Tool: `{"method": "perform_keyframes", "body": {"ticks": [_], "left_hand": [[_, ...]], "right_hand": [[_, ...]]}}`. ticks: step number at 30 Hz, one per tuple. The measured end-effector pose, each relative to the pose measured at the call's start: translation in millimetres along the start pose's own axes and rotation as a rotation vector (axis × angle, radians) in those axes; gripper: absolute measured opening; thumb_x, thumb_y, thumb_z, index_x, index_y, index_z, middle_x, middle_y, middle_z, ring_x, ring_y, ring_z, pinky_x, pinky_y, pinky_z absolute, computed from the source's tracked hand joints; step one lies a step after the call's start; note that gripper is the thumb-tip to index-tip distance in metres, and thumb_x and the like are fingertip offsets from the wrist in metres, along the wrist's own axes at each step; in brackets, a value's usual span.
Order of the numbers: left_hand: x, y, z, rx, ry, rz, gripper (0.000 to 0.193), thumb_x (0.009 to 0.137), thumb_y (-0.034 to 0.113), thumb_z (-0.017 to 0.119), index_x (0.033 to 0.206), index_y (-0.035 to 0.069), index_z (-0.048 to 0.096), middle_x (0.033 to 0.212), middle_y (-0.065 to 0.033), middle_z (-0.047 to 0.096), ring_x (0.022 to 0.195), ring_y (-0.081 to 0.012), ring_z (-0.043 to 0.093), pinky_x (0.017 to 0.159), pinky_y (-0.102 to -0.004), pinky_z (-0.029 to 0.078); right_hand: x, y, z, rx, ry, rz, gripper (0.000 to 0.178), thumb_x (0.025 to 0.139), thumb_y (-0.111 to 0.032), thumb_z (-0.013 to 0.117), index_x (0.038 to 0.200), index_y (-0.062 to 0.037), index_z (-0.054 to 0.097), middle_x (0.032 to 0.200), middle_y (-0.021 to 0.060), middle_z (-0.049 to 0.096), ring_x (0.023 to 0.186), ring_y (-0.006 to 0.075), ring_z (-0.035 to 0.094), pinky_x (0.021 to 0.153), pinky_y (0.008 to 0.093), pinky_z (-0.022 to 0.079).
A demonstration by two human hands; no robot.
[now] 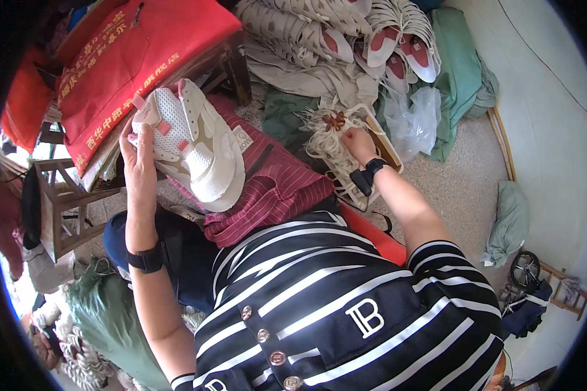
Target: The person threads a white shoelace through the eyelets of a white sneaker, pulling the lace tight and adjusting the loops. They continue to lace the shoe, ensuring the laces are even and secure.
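One shoe (left hand), one basket

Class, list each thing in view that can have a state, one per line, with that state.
Shoe: held up, no lace visible
Left hand: gripping the shoe
Laces: loose, heaped
Right hand: curled, at the laces
Container: open, holding laces
Red cover: draped
Plastic bag: crumpled
Maroon cloth: rumpled

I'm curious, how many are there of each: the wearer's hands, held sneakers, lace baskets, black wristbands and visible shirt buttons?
Hands (left hand, right hand): 2
Held sneaker: 1
Lace basket: 1
Black wristbands: 2
Visible shirt buttons: 4
Total: 10
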State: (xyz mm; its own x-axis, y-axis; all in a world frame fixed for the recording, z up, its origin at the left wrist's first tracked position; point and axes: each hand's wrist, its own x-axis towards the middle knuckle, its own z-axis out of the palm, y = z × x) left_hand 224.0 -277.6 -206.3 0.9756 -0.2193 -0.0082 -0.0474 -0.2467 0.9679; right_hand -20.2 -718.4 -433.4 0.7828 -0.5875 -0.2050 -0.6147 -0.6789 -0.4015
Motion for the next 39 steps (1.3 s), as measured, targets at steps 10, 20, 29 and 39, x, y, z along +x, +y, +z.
{"method": "perform_keyframes", "body": {"ticks": [10, 20, 29, 39], "left_hand": [[-49.0, 92.1, 39.3, 0.006, -0.153, 0.384, 0.045, 0.094, -0.002, 0.059, 0.138, -0.001, 0.052, 0.136, -0.0121, 0.057, 0.099, -0.0147, 0.063, 0.089, -0.0302, 0.050], [-57.3, 108.3, -0.7, -0.221, -0.492, 0.013, 0.015, 0.101, 0.011, 0.061, 0.104, 0.001, 0.072, 0.092, -0.0003, 0.067, 0.077, -0.0061, 0.057, 0.069, -0.0224, 0.048], [-87.0, 77.9, -52.1, -0.222, -0.361, 0.141, 0.021, 0.104, 0.014, 0.055, 0.099, -0.001, 0.069, 0.086, -0.0020, 0.061, 0.080, -0.0118, 0.054, 0.075, -0.0258, 0.044], [-73.3, 82.6, 20.4, -0.148, -0.309, -0.049, 0.026, 0.103, 0.022, 0.061, 0.099, -0.002, 0.070, 0.078, -0.0012, 0.062, 0.075, -0.0065, 0.053, 0.067, -0.0262, 0.048]], "right_hand": [[-21.9, -200.8, -164.3, 1.010, -0.687, -0.039, 0.014, 0.100, -0.018, 0.060, 0.101, -0.0045, 0.063, 0.076, -0.0056, 0.055, 0.068, 0.0061, 0.053, 0.062, 0.0233, 0.045], [-56.2, -342.3, -262.4, 0.880, -0.465, -0.679, 0.006, 0.101, -0.007, 0.060, 0.103, -0.0030, 0.064, 0.085, -0.0081, 0.056, 0.076, -0.0006, 0.046, 0.067, 0.0172, 0.036], [40.4, -300.5, -234.0, 0.283, -0.024, -0.625, 0.008, 0.095, -0.011, 0.062, 0.097, -0.0034, 0.066, 0.077, -0.0013, 0.063, 0.064, 0.0114, 0.054, 0.061, 0.0266, 0.041], [-61.2, -376.9, -176.5, 0.692, -0.625, -0.978, 0.032, 0.098, -0.002, 0.039, 0.125, 0.0014, 0.056, 0.115, 0.0109, 0.065, 0.110, 0.0177, 0.062, 0.099, 0.0327, 0.047]]}}
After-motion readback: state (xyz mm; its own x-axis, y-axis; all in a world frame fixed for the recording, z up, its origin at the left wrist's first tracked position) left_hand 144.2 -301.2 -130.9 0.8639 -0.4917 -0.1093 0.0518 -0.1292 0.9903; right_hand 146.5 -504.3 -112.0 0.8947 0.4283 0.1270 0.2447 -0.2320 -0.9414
